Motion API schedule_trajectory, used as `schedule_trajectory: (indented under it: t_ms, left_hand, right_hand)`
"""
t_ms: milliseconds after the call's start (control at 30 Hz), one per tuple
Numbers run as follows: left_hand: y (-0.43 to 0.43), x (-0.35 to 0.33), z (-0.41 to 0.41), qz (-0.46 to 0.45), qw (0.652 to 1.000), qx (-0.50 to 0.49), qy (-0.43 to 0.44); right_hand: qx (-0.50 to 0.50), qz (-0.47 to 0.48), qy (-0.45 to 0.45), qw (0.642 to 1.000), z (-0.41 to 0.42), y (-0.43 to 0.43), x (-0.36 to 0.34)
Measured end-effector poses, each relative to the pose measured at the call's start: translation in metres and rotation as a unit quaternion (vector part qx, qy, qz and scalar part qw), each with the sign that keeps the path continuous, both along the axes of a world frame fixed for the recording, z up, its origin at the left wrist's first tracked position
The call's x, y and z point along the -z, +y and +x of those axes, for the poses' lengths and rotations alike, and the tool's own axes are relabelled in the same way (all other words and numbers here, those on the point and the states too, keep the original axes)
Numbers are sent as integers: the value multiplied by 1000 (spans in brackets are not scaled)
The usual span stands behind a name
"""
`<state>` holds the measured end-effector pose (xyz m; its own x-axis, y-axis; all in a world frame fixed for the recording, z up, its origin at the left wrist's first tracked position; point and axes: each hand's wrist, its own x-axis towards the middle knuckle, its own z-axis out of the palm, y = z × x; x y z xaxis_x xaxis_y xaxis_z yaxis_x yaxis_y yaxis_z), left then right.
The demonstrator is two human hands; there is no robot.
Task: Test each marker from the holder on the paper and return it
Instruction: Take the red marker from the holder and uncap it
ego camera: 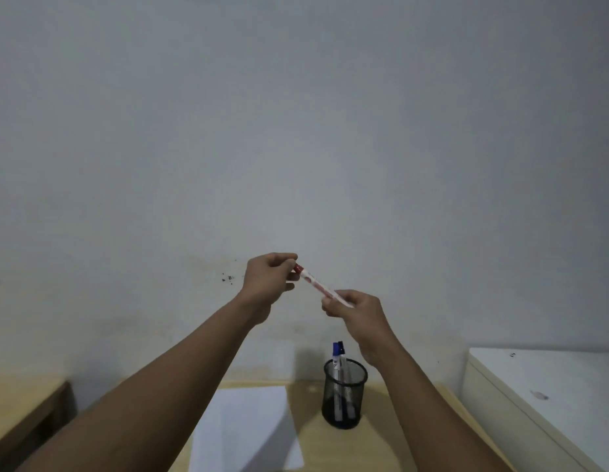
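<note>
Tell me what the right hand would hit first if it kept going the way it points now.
The right hand points up and left along the red marker it holds, so it would first meet the left hand, whose grip is on the marker's red cap end. Beyond that is only the wall; depth is unclear.

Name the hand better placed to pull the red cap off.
Left. The left hand pinches the red cap; the right hand grips the marker barrel, steadying it.
</note>
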<state>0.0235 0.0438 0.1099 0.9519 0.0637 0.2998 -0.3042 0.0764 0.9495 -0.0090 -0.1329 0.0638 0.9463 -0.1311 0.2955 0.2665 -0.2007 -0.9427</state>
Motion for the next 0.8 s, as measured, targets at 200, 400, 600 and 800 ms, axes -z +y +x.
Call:
schedule_trajectory:
  t_ms: [200, 400, 600, 800]
  left_hand:
    - [50, -5, -41, 47, 999, 21, 8]
    - [73, 7, -62, 240, 964, -36, -110]
    - [94, 11, -69, 393, 889, -98, -213]
    - [109, 19, -65, 422, 890, -57, -163]
  right_hand:
    - [-108, 238, 45, 964, -17, 38, -18]
    - [-129, 195, 57, 970, -27, 83, -23]
    - [-128, 157, 44, 978, -26, 99, -24]
    - [-162, 123, 43, 978, -19, 105, -12]
